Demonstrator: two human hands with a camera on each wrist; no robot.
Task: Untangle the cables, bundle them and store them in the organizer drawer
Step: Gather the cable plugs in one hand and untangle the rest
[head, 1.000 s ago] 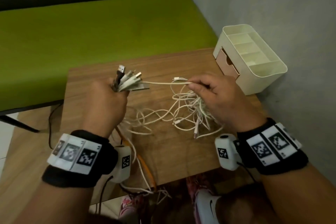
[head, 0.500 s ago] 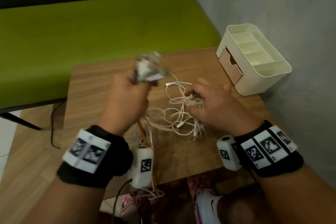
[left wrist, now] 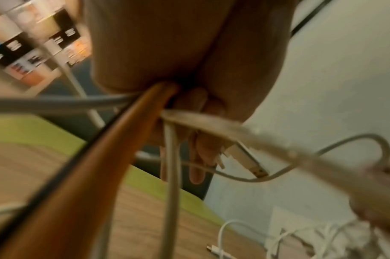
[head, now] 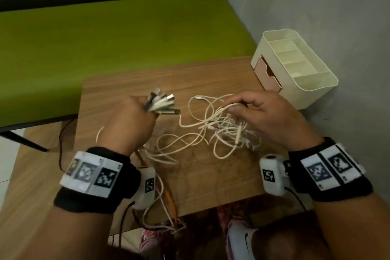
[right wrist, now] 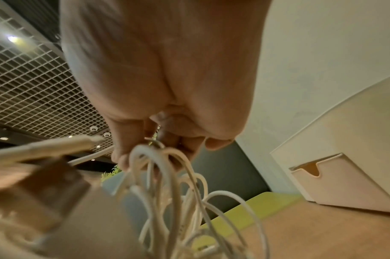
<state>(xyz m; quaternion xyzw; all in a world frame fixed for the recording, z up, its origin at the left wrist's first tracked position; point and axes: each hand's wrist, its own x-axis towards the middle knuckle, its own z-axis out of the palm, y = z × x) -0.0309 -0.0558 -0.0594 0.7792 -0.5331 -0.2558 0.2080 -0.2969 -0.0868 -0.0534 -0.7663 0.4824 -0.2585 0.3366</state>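
My left hand (head: 135,120) grips a bunch of cable plug ends (head: 162,102) that fan out above its fist, over the left part of the wooden table (head: 211,175). An orange cable (left wrist: 114,140) and white ones trail from this fist off the table's front edge. My right hand (head: 249,110) pinches several loops of the white cable tangle (head: 221,131), which lies on the table between the hands; the same loops (right wrist: 158,168) hang from its fingers in the right wrist view. The cream organizer (head: 316,84) stands at the far right corner, its pink drawer (head: 267,75) slightly out.
A green bench (head: 116,34) runs behind the table. A grey wall (head: 337,17) is close on the right, just behind the organizer. Cable ends dangle over the front edge near shoes (head: 240,236) on the floor.
My left hand, raised toward the centre half a second ago, has dropped back left with the plug ends. My right hand has lifted loops of the tangle and shifted slightly right.
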